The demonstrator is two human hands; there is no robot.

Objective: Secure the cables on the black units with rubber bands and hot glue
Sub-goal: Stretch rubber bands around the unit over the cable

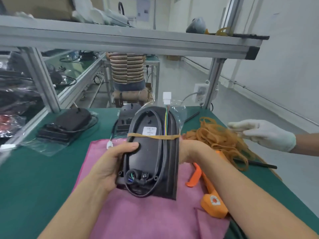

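I hold a black oval unit (151, 152) upright over a pink cloth (143, 214). My left hand (112, 163) grips its left edge, thumb pressed on the black cable looped round its back. A tan rubber band (153, 136) crosses the unit near the top, over the cable and coloured wires that end in a white connector (167, 97). My right hand (188, 150) is behind the unit's right edge at the band; its fingers are hidden. A pile of tan rubber bands (219, 137) lies to the right. An orange hot glue gun (210, 192) lies on the cloth under my right forearm.
Another person's white-gloved hand (265, 133) reaches in over the rubber band pile. Two more black units (69, 123) (126, 118) lie on the green mat (34, 178) further back. A shelf frame (129, 42) spans overhead. A person in a striped shirt (126, 68) sits beyond the bench.
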